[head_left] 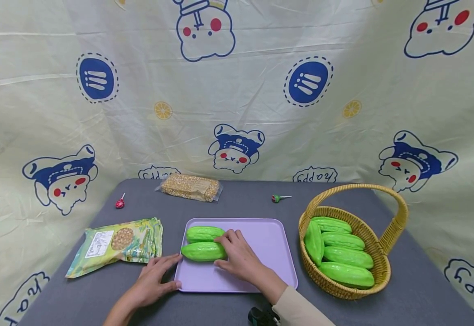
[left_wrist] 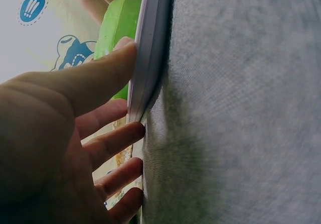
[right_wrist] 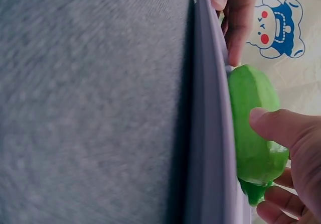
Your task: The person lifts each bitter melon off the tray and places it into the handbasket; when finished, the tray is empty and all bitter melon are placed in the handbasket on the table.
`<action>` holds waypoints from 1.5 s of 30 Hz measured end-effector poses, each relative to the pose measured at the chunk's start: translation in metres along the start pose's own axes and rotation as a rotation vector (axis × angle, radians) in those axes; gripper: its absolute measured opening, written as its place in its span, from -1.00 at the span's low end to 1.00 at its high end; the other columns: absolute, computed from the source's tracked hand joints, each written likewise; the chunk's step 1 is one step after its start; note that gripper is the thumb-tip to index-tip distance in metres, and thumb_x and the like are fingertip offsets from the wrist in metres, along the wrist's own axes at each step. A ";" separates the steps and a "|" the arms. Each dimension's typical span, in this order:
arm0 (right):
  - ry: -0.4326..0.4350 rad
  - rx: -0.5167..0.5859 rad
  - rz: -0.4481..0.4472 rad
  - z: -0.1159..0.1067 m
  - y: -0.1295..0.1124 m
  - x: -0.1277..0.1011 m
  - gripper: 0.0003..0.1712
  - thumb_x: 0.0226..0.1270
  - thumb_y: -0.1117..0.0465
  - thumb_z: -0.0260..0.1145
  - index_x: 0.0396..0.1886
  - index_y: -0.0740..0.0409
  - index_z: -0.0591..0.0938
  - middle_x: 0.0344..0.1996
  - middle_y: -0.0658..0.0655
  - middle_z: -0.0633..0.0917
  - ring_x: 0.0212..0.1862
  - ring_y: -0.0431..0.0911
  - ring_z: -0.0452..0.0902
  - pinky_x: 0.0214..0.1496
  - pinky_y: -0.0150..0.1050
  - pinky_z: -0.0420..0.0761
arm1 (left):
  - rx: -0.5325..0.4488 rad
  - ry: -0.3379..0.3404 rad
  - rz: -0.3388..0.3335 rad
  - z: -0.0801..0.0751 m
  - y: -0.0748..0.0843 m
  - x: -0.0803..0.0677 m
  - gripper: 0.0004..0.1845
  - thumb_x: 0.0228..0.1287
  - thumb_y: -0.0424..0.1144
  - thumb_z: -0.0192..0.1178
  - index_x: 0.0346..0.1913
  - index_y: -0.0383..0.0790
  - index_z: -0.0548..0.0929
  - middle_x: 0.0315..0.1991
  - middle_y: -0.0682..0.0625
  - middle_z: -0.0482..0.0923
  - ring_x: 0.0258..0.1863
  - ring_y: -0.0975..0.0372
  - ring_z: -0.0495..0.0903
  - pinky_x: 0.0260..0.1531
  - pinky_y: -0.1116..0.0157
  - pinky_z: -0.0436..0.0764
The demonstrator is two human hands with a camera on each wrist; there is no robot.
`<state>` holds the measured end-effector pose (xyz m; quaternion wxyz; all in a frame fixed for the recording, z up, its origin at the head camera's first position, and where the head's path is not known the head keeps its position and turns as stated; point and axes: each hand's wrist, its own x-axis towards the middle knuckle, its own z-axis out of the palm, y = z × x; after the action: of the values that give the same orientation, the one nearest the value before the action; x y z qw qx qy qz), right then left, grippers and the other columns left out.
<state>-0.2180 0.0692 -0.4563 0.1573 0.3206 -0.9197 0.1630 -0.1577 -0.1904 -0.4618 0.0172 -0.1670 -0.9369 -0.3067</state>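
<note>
Two plump green cucumbers lie side by side on the left half of a lilac tray [head_left: 261,235]; the far cucumber [head_left: 202,233] sits just behind the near cucumber [head_left: 200,251]. My right hand [head_left: 241,258] grips the right end of the near one, thumb on its front side and index finger over its back. In the right wrist view the thumb [right_wrist: 266,121] lies across a cucumber [right_wrist: 253,153]. My left hand [head_left: 153,278] touches the tray's left edge with fairly straight fingers, and its thumb [left_wrist: 110,71] rests at the rim in the left wrist view.
A wicker basket [head_left: 383,267] with a tall handle holds several green cucumbers [head_left: 347,256] at right. Left lies a yellow-green printed bag [head_left: 139,240]. Behind are a clear pack of grains [head_left: 189,187], a red lollipop [head_left: 120,203] and a green lollipop [head_left: 276,198].
</note>
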 end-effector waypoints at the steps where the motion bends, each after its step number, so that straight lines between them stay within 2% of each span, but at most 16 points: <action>1: 0.003 -0.007 -0.002 0.001 0.000 0.000 -0.37 -0.01 -0.05 0.49 0.06 0.07 0.56 -0.10 0.04 0.50 -0.11 -0.13 0.34 -0.07 -0.28 0.44 | 0.000 -0.001 -0.001 0.000 0.000 0.000 -0.32 0.03 0.04 0.33 0.25 -0.12 0.48 0.24 -0.07 0.47 0.14 0.04 0.33 0.04 -0.01 0.28; 13: 0.062 -0.029 -0.026 0.007 0.003 -0.001 -0.44 0.00 -0.01 0.49 0.02 0.04 0.57 -0.20 0.01 0.50 -0.18 -0.14 0.33 -0.13 -0.29 0.42 | -0.001 -0.011 -0.009 0.000 -0.001 0.000 -0.31 0.03 0.04 0.33 0.26 -0.12 0.47 0.24 -0.07 0.47 0.16 0.01 0.33 0.05 -0.04 0.28; 18: 0.122 -0.030 -0.049 0.002 0.005 -0.004 -0.44 -0.05 0.01 0.51 -0.01 0.06 0.59 -0.22 0.00 0.52 -0.19 -0.15 0.34 -0.12 -0.30 0.42 | 0.002 0.000 -0.001 0.001 -0.001 0.000 -0.32 0.03 0.04 0.33 0.25 -0.15 0.48 0.23 -0.08 0.48 0.15 0.02 0.34 0.04 -0.02 0.28; 22: 0.155 -0.033 -0.061 -0.007 0.006 -0.007 -0.44 -0.07 0.03 0.51 -0.01 0.05 0.59 -0.22 -0.03 0.53 -0.19 -0.18 0.34 -0.12 -0.31 0.41 | 0.008 0.004 -0.004 0.001 -0.001 0.000 -0.32 0.03 0.04 0.34 0.24 -0.15 0.49 0.23 -0.08 0.48 0.14 0.03 0.34 0.04 -0.01 0.29; 37: 0.139 0.034 -0.045 -0.056 0.006 -0.028 -0.43 -0.04 0.06 0.52 0.03 0.02 0.58 -0.20 -0.07 0.53 -0.14 -0.21 0.34 -0.12 -0.30 0.44 | 0.000 -0.024 -0.045 0.000 -0.001 0.001 -0.30 0.00 0.05 0.35 0.24 -0.11 0.49 0.24 -0.06 0.47 0.14 0.07 0.33 0.02 0.04 0.28; 45: 0.174 0.033 -0.065 -0.082 0.013 -0.043 -0.43 -0.05 0.06 0.53 0.02 -0.01 0.58 -0.17 -0.10 0.54 -0.12 -0.23 0.34 -0.11 -0.29 0.46 | 0.001 -0.022 -0.026 0.000 -0.001 0.001 -0.31 0.01 0.05 0.34 0.24 -0.13 0.49 0.24 -0.07 0.47 0.14 0.04 0.33 0.03 0.01 0.29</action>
<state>-0.1793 0.1352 -0.4024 0.2365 0.3375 -0.8889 0.2003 -0.1594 -0.1913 -0.4622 0.0030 -0.1582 -0.9393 -0.3044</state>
